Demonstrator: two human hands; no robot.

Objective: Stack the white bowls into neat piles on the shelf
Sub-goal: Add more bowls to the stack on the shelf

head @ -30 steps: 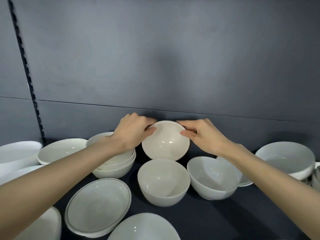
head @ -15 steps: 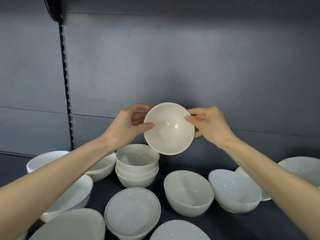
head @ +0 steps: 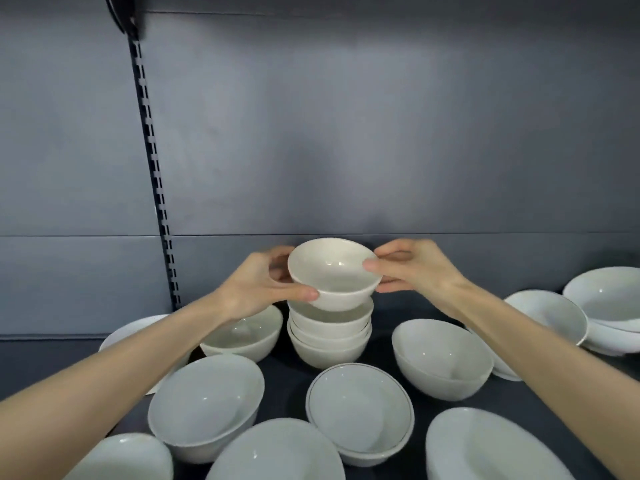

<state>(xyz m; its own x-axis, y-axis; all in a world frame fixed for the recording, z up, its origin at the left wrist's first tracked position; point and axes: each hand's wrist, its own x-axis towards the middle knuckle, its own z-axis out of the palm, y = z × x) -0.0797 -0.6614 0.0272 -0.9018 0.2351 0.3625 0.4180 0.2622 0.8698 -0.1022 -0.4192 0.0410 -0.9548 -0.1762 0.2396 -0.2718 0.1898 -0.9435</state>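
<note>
We've brought the small bowl down from mid-air to just above the pile; left hand & right hand pinch its rim. Ready to nest.

Both hands held a small, shallow white ceramic bowl by its rim, the left hand with its thumb on the near edge and the right hand pinching the opposite side. The bowl hung upright directly over a pile of nested white bowls (contact unclear) on the dark shelf, with loose white bowls all round.
</note>
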